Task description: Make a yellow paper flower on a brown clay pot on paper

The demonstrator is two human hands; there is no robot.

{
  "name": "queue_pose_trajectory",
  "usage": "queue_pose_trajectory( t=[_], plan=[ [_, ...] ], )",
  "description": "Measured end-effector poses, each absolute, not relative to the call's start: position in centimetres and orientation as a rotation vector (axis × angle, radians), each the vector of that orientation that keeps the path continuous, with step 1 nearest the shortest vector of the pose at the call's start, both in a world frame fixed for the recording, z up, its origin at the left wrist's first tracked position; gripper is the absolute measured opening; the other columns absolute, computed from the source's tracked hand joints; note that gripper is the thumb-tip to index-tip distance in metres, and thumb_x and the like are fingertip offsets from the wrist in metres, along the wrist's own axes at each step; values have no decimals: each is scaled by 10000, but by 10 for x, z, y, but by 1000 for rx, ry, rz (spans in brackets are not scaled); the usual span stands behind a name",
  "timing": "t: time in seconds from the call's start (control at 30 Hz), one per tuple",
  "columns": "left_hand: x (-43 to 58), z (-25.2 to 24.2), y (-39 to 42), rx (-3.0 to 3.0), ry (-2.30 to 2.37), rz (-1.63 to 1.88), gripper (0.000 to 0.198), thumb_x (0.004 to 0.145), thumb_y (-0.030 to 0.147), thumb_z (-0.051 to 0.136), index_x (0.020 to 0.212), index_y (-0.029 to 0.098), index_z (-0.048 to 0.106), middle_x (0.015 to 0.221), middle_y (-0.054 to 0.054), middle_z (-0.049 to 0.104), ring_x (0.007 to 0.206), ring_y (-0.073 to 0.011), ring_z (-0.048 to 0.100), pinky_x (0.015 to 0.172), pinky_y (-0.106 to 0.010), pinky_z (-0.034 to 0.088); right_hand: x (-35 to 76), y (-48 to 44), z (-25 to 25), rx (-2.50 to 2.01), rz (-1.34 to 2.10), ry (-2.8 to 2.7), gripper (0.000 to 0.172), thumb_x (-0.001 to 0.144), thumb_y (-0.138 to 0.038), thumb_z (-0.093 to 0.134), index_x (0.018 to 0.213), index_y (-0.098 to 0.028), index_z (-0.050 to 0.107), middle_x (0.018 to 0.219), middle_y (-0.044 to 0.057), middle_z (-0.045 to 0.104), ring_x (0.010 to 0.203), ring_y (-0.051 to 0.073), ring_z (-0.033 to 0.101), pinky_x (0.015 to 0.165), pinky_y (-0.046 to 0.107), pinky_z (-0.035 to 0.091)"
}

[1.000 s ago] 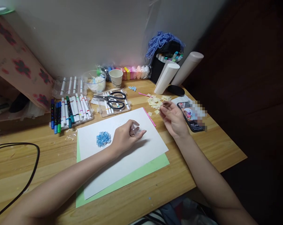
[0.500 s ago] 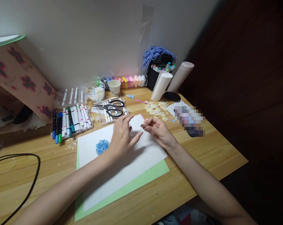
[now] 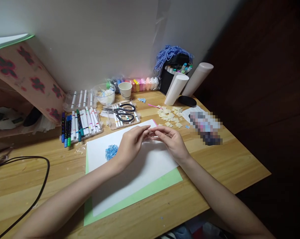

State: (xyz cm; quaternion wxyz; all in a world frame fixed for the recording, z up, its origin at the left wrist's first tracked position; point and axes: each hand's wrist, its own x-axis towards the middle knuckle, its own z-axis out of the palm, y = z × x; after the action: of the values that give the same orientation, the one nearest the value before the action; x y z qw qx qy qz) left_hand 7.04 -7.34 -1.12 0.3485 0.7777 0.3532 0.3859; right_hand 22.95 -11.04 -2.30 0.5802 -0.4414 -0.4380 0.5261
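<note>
My left hand [image 3: 131, 144] and my right hand [image 3: 171, 141] meet fingertip to fingertip above the far edge of a white sheet of paper [image 3: 137, 172]. Both pinch something small between them that I cannot make out. A clump of small blue paper bits [image 3: 111, 151] sits on the sheet just left of my left hand. The white sheet rests on a light green sheet [image 3: 150, 191]. A scatter of pale yellow paper scraps [image 3: 170, 114] covers the desk beyond my right hand.
Black scissors [image 3: 121, 111] lie on a clear marker tray. More markers [image 3: 80, 122] fill a tray at left. A paper cup [image 3: 125, 89], plastic bowl [image 3: 104, 94], pen holder [image 3: 174, 71], two cream cylinders [image 3: 176, 89] and a phone [image 3: 206, 127] stand around. A black cable [image 3: 28, 186] loops at left.
My right hand came from the yellow scraps toward the sheet's middle. My left hand lifted off the paper and both hands now touch at the fingertips.
</note>
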Motion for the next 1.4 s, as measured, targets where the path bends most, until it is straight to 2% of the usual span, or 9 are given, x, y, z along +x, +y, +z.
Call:
queue_pose_trajectory(
  t=[0.2,0.5,0.73,0.83,0.9,1.03,1.13,1.3,1.4],
  plan=[
    [57,6,-44,1403,933,904,189,833,208,477,911,161,643,867,-67,667,752,-157,631,663,-295,517,241,-106,-18,-1195,900,-1136,97,783,-293,644,837,-227,689,894,24,695,760,149,629,706,304,526],
    [-18,64,6,1203,982,1581,211,870,122,457,728,165,608,602,23,466,496,-55,405,432,-196,365,243,-101,-35,-1450,920,-1371,193,787,-336,617,921,-198,629,983,62,652,858,188,597,793,352,481],
    [-38,81,-7,1519,1011,1619,153,772,140,673,920,173,686,856,7,716,734,-102,642,731,-291,566,244,-100,-41,-1567,691,-1773,530,673,-362,732,1153,-256,534,1138,69,542,1050,244,531,911,397,425],
    [-41,84,-9,1521,1123,1659,97,733,262,718,723,170,688,617,31,675,516,-79,586,510,-254,542,245,-99,-46,-1578,711,-1797,567,662,-384,738,1169,-257,517,1145,70,530,1044,244,535,913,399,427],
    [-42,87,-10,1501,1173,1657,251,795,373,634,657,167,675,514,23,623,409,-68,523,402,-246,479,245,-99,-48,-1571,717,-1807,564,659,-395,738,1160,-254,520,1147,73,528,1038,244,537,905,399,432],
    [-46,88,-11,1475,1039,1555,207,842,319,588,876,146,697,772,-42,717,677,-141,669,674,-340,586,244,-99,-49,-1565,722,-1814,555,671,-407,726,1163,-253,521,1142,73,538,1040,245,536,904,401,429],
    [-47,86,-10,1516,915,1463,245,707,185,734,944,144,691,916,-56,719,867,-172,671,860,-370,552,243,-100,-49,-1570,713,-1801,536,669,-414,723,1143,-248,536,1132,79,549,1035,253,539,903,411,425],
    [-45,85,-11,1408,1085,1437,157,693,268,734,757,131,694,671,-47,682,583,-133,648,612,-294,571,244,-99,-55,-1629,726,-1676,485,692,-494,677,1061,-209,545,1033,84,571,931,231,565,821,377,454],
    [-46,86,-10,1410,1084,1357,155,786,222,627,866,105,691,762,-69,685,659,-130,657,677,-300,557,246,-100,-56,-1778,645,-1551,455,709,-568,620,947,-190,531,859,57,575,778,204,555,684,329,451]
  ],
)
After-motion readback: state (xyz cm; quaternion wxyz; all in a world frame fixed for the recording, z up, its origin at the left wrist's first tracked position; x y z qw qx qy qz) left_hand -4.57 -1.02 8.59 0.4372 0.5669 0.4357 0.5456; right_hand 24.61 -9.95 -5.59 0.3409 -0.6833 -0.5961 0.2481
